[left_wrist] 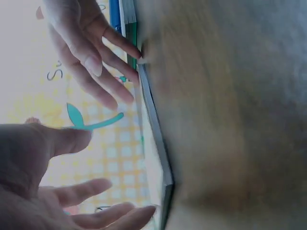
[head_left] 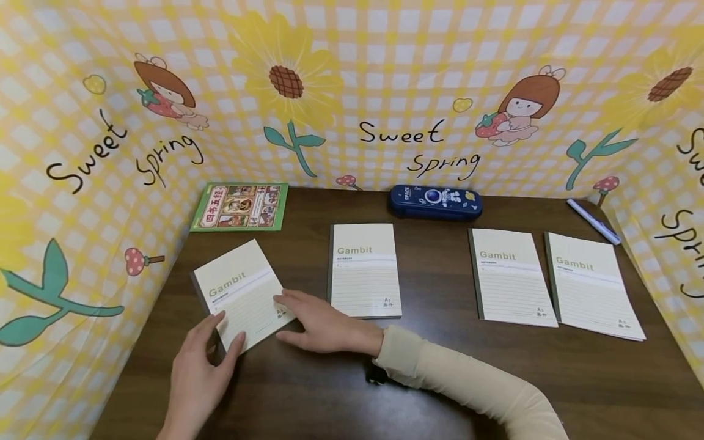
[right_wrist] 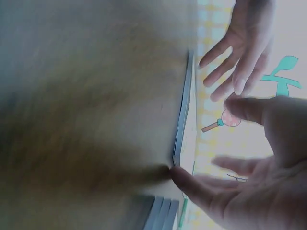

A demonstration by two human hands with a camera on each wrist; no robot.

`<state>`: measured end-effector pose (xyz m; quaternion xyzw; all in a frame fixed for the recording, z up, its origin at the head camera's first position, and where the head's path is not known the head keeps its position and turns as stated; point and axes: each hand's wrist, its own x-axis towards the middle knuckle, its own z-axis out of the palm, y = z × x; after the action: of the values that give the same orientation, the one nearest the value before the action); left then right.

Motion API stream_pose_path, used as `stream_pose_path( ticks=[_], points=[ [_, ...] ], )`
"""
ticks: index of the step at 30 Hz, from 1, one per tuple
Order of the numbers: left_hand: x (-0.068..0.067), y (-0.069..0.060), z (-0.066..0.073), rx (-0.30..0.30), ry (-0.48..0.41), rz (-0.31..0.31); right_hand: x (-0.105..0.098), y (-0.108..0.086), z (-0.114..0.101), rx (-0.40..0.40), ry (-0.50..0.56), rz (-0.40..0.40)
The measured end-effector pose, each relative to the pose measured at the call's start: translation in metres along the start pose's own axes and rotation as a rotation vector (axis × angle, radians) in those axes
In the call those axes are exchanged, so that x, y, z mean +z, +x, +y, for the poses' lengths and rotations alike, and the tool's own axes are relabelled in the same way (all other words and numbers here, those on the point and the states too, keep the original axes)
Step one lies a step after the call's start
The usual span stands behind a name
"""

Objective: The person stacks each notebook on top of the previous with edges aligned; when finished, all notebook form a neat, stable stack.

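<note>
A cream Gambit notebook [head_left: 242, 290] with a dark spine lies tilted on the left part of the table. My left hand [head_left: 200, 366] is at its lower left edge, fingers spread and relaxed, fingertips by the spine. From the other side, my right hand [head_left: 321, 324] has its fingertips at the right edge near the lower corner, thumb apart from the fingers. In the left wrist view the notebook [left_wrist: 156, 158] lies flat, with the right hand [left_wrist: 88, 52] beyond. The right wrist view shows a fingertip of the right hand [right_wrist: 240, 177] touching the notebook's corner.
Another Gambit notebook [head_left: 365, 275] lies in the middle. Two more, one notebook [head_left: 511, 281] and its neighbour [head_left: 594, 287], lie at the right. A green-edged picture book [head_left: 239, 208], a blue pencil case [head_left: 434, 203] and a pen [head_left: 594, 221] lie along the back, near the checked cloth [head_left: 352, 79].
</note>
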<state>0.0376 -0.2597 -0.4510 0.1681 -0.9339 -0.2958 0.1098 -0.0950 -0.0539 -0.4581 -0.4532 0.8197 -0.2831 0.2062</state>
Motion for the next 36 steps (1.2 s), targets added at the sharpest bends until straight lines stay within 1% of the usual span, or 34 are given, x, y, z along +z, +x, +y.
stream_pose_path(
  ticks=[2,4,7,11,13,15,18,21,23,25,28,30,33,36],
  points=[
    [-0.002,0.001,-0.003,-0.076,-0.048,0.006,0.001,0.0,0.0,0.036,0.07,0.042],
    [-0.003,0.003,-0.007,-0.148,-0.086,-0.012,0.002,0.0,0.0,0.076,0.152,0.073],
    [-0.005,0.005,-0.013,-0.226,-0.118,-0.076,0.002,0.001,0.0,0.138,0.317,0.091],
    [-0.007,0.009,-0.018,-0.31,-0.165,-0.169,0.001,0.003,-0.002,0.245,0.523,0.114],
    [-0.009,0.01,-0.019,-0.333,-0.192,-0.193,0.0,0.003,-0.003,0.295,0.631,0.136],
    [-0.01,0.011,-0.018,-0.344,-0.211,-0.205,-0.001,0.004,-0.005,0.343,0.761,0.153],
    [-0.012,0.012,-0.017,-0.348,-0.239,-0.201,-0.003,0.005,-0.009,0.409,0.955,0.186],
    [-0.012,0.011,-0.015,-0.377,-0.294,-0.195,-0.005,0.007,-0.011,0.46,1.08,0.217],
    [-0.012,0.011,-0.015,-0.417,-0.359,-0.189,-0.006,0.007,-0.012,0.477,1.117,0.238],
    [-0.011,0.011,-0.015,-0.477,-0.444,-0.171,-0.006,0.008,-0.01,0.485,1.133,0.249],
    [-0.008,0.013,-0.017,-0.566,-0.578,-0.128,-0.005,0.009,-0.007,0.488,1.138,0.256],
    [-0.007,0.015,-0.018,-0.615,-0.645,-0.1,-0.005,0.01,-0.005,0.49,1.132,0.25],
    [-0.007,0.016,-0.02,-0.644,-0.691,-0.097,-0.005,0.012,-0.004,0.496,1.114,0.243],
    [-0.008,0.017,-0.022,-0.646,-0.683,-0.12,-0.007,0.012,-0.003,0.509,1.082,0.239]
  ],
)
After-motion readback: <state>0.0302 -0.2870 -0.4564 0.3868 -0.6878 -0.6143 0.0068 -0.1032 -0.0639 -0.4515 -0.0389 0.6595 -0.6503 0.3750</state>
